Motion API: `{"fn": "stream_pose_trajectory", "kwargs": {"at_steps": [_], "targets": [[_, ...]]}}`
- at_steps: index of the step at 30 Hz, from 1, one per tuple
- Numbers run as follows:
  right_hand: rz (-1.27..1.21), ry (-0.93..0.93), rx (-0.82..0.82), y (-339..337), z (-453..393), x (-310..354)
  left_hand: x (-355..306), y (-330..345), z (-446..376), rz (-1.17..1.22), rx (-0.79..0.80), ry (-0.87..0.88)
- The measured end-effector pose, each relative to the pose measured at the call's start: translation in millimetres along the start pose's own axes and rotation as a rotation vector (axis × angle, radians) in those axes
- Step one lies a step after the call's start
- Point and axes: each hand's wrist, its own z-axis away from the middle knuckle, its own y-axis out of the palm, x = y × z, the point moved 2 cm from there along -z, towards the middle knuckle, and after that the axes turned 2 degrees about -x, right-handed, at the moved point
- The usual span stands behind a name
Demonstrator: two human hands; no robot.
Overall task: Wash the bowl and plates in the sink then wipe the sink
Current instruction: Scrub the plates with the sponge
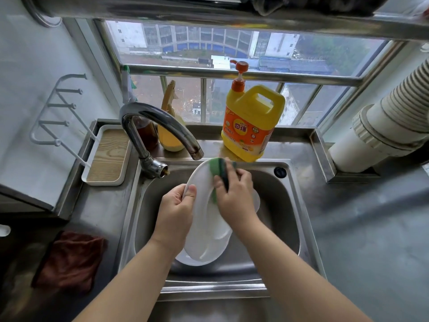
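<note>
Stainless steel counter takes up most of the view, with the square steel sink basin sunk into the middle of it and the curved chrome faucet arching over its back-left corner. Big yellow dish soap jug with an orange pump sits on the ledge right behind the basin, a yellow spray bottle to its left. White tray with a wooden insert is off to the left of the tap, and a dark red rag lies crumpled on the counter nearer you.

Over the basin you've got a white oval plate tilted up on edge, with more white dishes underneath it at the bottom of the sink. Your left hand grips the plate's left rim, thumb on the front face. Your right hand is curled around a green scrub sponge with a dark stripe, pressing it against the plate's upper face.
</note>
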Motion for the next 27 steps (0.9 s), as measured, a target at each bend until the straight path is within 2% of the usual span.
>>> {"fn": "stream_pose_trajectory", "kwargs": {"at_steps": [3,5,10,12,17,19,21,25,27], "targets": [[0.024,-0.171,-0.001,11.3,15.2,11.5,1.9,-2.5,-2.7,0.003,-0.005,-0.005],[0.03,-0.17,0.011,8.8,9.8,6.4,3.3,-4.0,-1.1,0.029,-0.012,-0.026],[0.037,0.181,0.067,-7.6,-23.7,-26.1,8.4,-5.4,9.1,0.127,-0.009,-0.088],[0.058,0.201,0.084,-9.4,-20.2,-26.1,9.6,-6.1,10.2,0.138,-0.006,-0.094],[0.011,-0.131,0.072,9.4,18.0,13.5,14.7,-6.5,6.5,0.11,-0.031,-0.09],[0.055,-0.178,0.087,11.9,17.8,15.2,16.3,-8.6,8.4,0.131,-0.021,-0.104],[0.071,-0.109,0.095,6.5,6.9,6.5,15.5,-10.7,13.0,0.125,-0.024,-0.104],[0.054,0.184,0.111,-5.5,-11.9,-17.3,13.3,-10.8,19.5,0.121,0.0,-0.09],[0.088,0.152,0.11,-4.5,-6.1,-13.5,13.8,-10.8,18.7,0.112,0.001,-0.09]]}}
